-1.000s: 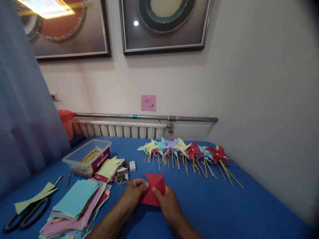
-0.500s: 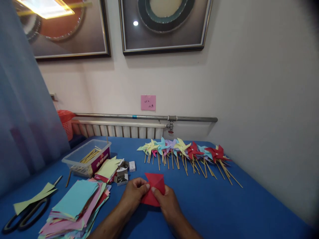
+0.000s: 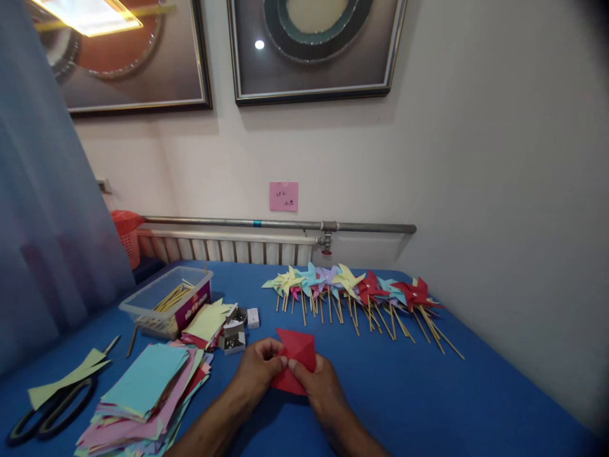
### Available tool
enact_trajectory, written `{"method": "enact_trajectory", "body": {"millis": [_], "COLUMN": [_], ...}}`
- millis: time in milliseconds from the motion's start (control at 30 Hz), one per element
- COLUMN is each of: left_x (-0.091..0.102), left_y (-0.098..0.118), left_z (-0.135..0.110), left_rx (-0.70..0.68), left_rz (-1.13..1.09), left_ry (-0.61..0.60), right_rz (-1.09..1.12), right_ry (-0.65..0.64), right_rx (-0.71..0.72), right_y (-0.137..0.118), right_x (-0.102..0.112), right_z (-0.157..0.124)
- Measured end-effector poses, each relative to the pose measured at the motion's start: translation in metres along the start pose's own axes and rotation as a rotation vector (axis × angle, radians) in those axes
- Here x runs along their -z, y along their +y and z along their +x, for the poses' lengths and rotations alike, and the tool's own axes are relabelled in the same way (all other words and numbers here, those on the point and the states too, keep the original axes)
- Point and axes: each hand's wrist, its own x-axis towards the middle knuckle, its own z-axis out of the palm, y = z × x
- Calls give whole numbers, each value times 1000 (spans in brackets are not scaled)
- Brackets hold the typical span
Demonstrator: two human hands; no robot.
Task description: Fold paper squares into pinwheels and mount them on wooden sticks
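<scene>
A red sheet of paper [image 3: 299, 348], with corners bent in toward its middle, is held above the blue table. My left hand [image 3: 261, 367] pinches its left side, thumb pressed on the front near the centre. On the other side my right hand [image 3: 320, 386] grips the paper, its thumb tip close to the left thumb. Most fingers of both hands are hidden behind the sheet. Just left of my left hand are small open boxes of metal pins [image 3: 233, 341] and a small white box [image 3: 252, 318].
Paper pinwheels on sticks [image 3: 352, 285] line the back right. At left stand a clear plastic box of sticks [image 3: 143, 309], cut yellow paper [image 3: 208, 322], a stack of coloured paper [image 3: 143, 384] and scissors [image 3: 66, 409] under yellow paper strips. A radiator [image 3: 228, 247] runs along the wall.
Both thumbs have drawn closer together on the red paper, and its upper edge has shifted slightly. Everything else looks the same.
</scene>
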Motion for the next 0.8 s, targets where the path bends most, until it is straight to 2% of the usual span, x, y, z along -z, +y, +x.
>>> {"method": "enact_trajectory", "body": {"millis": [133, 233, 300, 367, 433, 500, 633, 733, 800], "left_x": [0, 2, 3, 4, 4, 4, 2, 1, 1], "left_y": [2, 1, 1, 1, 0, -1, -4, -6, -5], "left_z": [-1, 1, 2, 2, 2, 1, 0, 0, -1], "left_rx": [-6, -11, -9, -2, 0, -6, -35, -35, -26], "left_rz": [-12, -4, -3, -5, 0, 12, 27, 41, 41], "left_ry": [4, 19, 20, 6, -13, -40, -81, -102, -117], "right_rz": [21, 148, 211, 220, 171, 76, -258, -254, -159], "right_ry": [23, 3, -32, -16, -91, -80, -34, -70, -116], "right_rx": [1, -1, 32, 54, 52, 35, 176, 192, 125], "right_y": [10, 16, 15, 8, -3, -16, -38, -39, -30], "right_x": [-2, -1, 2, 7, 11, 15, 20, 22, 21], "right_z": [5, 11, 14, 16, 15, 10, -2, -3, 2]}}
